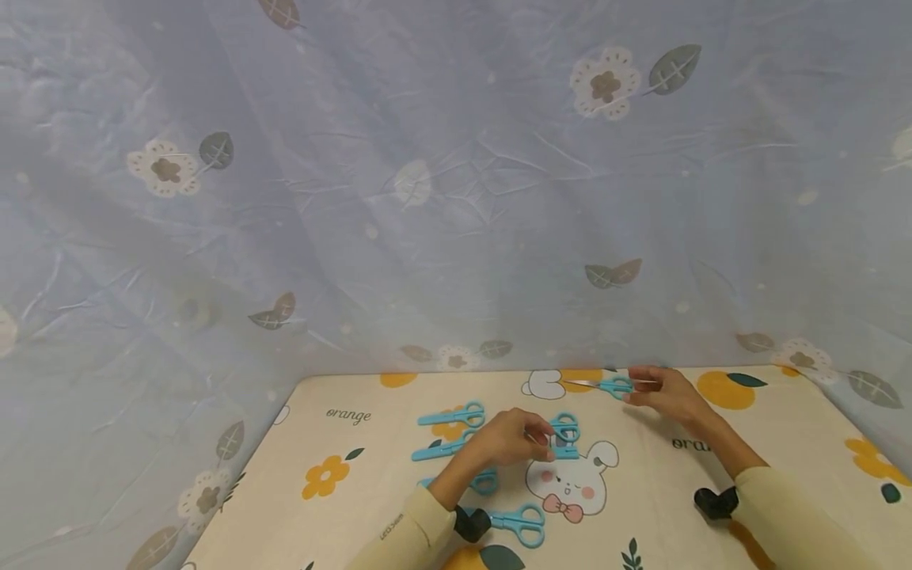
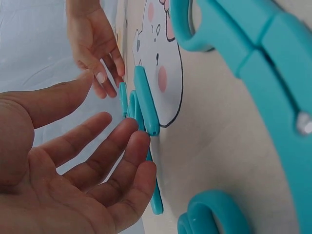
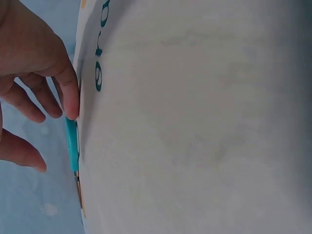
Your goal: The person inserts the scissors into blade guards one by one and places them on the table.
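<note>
My left hand (image 1: pixel 513 437) hovers with spread, loosely bent fingers and holds nothing. Close by its fingertips lie a pair of light-blue scissors (image 1: pixel 566 427) and a short blue blade cover (image 1: pixel 566 453); the hand hides part of both in the head view. Farther back on the right, my right hand (image 1: pixel 666 392) is at the handles of another pair of blue scissors (image 1: pixel 616 386), whose bare metal blades point left. Its thumb stands apart from the other fingers in the right wrist view, and one fingertip appears to touch the blue handle (image 3: pixel 72 144).
Several blue scissors with covered blades, such as the back pair (image 1: pixel 452 416) and the front pair (image 1: pixel 523 522), lie in a column left of centre, partly behind my left arm. A patterned cream cloth (image 1: pixel 370 475) covers the table. A grey-blue curtain (image 1: pixel 456 261) rises behind it.
</note>
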Demonstrator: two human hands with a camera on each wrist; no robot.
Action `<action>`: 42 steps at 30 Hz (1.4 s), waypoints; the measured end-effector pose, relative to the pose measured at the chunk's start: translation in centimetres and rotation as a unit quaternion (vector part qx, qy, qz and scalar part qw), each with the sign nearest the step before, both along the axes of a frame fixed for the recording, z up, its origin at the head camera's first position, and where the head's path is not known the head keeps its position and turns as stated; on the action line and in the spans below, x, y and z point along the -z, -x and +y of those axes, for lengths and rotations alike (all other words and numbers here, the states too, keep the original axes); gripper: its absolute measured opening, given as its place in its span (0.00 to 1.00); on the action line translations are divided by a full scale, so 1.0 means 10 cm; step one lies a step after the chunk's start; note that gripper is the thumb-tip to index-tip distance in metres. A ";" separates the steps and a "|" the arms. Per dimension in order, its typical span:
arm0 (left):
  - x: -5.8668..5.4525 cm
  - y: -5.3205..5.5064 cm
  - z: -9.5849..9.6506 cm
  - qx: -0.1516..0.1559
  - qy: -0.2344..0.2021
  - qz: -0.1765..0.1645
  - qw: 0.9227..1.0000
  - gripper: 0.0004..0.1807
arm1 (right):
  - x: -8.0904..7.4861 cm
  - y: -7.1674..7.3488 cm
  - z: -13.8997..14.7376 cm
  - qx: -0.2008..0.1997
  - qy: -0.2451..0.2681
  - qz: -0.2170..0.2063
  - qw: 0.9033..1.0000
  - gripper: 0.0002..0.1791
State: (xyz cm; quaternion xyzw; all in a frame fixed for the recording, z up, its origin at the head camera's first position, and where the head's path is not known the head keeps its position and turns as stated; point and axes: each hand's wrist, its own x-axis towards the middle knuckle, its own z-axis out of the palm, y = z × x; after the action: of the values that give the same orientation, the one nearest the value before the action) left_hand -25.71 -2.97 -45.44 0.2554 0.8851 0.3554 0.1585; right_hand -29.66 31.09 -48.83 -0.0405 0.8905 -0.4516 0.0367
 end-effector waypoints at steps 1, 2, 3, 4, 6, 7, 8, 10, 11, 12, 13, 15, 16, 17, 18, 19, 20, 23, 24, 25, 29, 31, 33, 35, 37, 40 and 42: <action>0.00 0.00 0.00 0.000 0.001 0.001 1.000 0.18 | 0.00 0.02 0.00 0.001 -0.003 -0.001 1.000 0.43; 0.00 0.00 0.00 0.001 0.001 0.002 1.000 0.18 | 0.01 0.04 -0.01 0.000 -0.006 -0.001 1.000 0.44; 0.00 0.00 0.00 0.002 0.003 0.004 1.000 0.17 | 0.02 0.07 -0.01 0.000 -0.010 0.001 1.000 0.45; 0.00 0.00 0.00 0.003 0.003 0.006 1.000 0.17 | 0.03 0.09 -0.02 -0.001 -0.016 0.005 1.000 0.46; 0.01 -0.01 0.01 0.004 0.005 0.009 1.000 0.17 | 0.04 0.12 -0.03 -0.003 -0.027 0.017 0.999 0.46; 0.01 -0.01 0.02 0.005 0.009 0.010 1.000 0.18 | 0.05 0.14 -0.03 -0.005 -0.033 0.026 0.999 0.46; 0.01 -0.02 0.03 0.006 0.013 0.011 1.000 0.18 | 0.06 0.14 -0.04 -0.007 -0.041 0.035 0.999 0.45; 0.03 -0.03 0.06 0.006 0.021 0.010 1.000 0.18 | 0.08 0.15 -0.06 -0.009 -0.053 0.053 0.997 0.42; 0.04 -0.03 0.07 0.005 0.025 0.009 1.000 0.18 | 0.08 0.16 -0.07 -0.012 -0.061 0.061 0.996 0.41; 0.05 -0.03 0.09 0.005 0.029 0.010 1.000 0.18 | 0.08 0.16 -0.08 -0.014 -0.069 0.069 0.995 0.41; 0.06 -0.04 0.11 0.005 0.035 0.013 0.999 0.18 | 0.09 0.17 -0.09 -0.016 -0.077 0.076 0.994 0.40; 0.07 -0.04 0.15 0.004 0.043 0.018 0.999 0.17 | 0.08 0.18 -0.11 -0.018 -0.092 0.084 0.992 0.38; 0.08 -0.04 0.16 0.005 0.049 0.024 0.998 0.17 | 0.08 0.18 -0.11 -0.022 -0.102 0.089 0.991 0.38; 0.09 -0.04 0.18 0.005 0.056 0.030 0.998 0.16 | 0.08 0.19 -0.12 -0.025 -0.109 0.094 0.989 0.37; 0.09 -0.05 0.20 0.005 0.062 0.037 0.997 0.16 | 0.08 0.20 -0.12 -0.027 -0.116 0.098 0.988 0.36; 0.09 -0.05 0.21 0.005 0.068 0.042 0.997 0.16 | 0.08 0.21 -0.13 -0.030 -0.122 0.104 0.987 0.35; 0.09 -0.05 0.23 0.005 0.072 0.047 0.996 0.16 | 0.08 0.21 -0.13 -0.035 -0.126 0.112 0.985 0.34; 0.10 -0.05 0.27 0.004 0.084 0.061 0.995 0.17 | 0.09 0.23 -0.14 -0.044 -0.140 0.131 0.981 0.32; 0.10 -0.05 0.27 0.004 0.085 0.065 0.994 0.18 | 0.09 0.23 -0.15 -0.045 -0.145 0.135 0.979 0.31; 0.11 -0.06 0.28 0.002 0.087 0.068 0.994 0.18 | 0.08 0.23 -0.15 -0.046 -0.148 0.139 0.978 0.31; 0.13 -0.06 0.31 0.001 0.092 0.088 0.992 0.18 | 0.06 0.24 -0.18 -0.046 -0.158 0.138 0.977 0.30; 0.15 -0.05 0.33 0.001 0.100 0.102 0.990 0.18 | 0.05 0.25 -0.18 -0.045 -0.159 0.138 0.976 0.30; 0.17 -0.03 0.33 0.001 0.105 0.112 0.988 0.18 | 0.04 0.26 -0.18 -0.045 -0.154 0.139 0.977 0.30; 0.18 -0.02 0.33 -0.001 0.105 0.118 0.988 0.19 | 0.02 0.26 -0.19 -0.042 -0.149 0.142 0.978 0.30; 0.18 -0.02 0.33 -0.004 0.103 0.115 0.988 0.19 | 0.02 0.25 -0.19 -0.041 -0.146 0.144 0.978 0.31; 0.18 -0.03 0.33 -0.007 0.101 0.105 0.989 0.18 | 0.02 0.23 -0.19 -0.035 -0.137 0.138 0.980 0.31; 0.18 -0.05 0.33 -0.006 0.102 0.098 0.990 0.18 | 0.04 0.22 -0.19 -0.033 -0.133 0.135 0.981 0.31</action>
State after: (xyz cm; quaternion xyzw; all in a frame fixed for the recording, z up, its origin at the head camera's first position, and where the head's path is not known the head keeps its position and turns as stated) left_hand -25.25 0.32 -47.22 0.2662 0.9295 0.2372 0.0942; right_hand -31.86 29.18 -49.21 -0.1253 0.9377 -0.3178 -0.0637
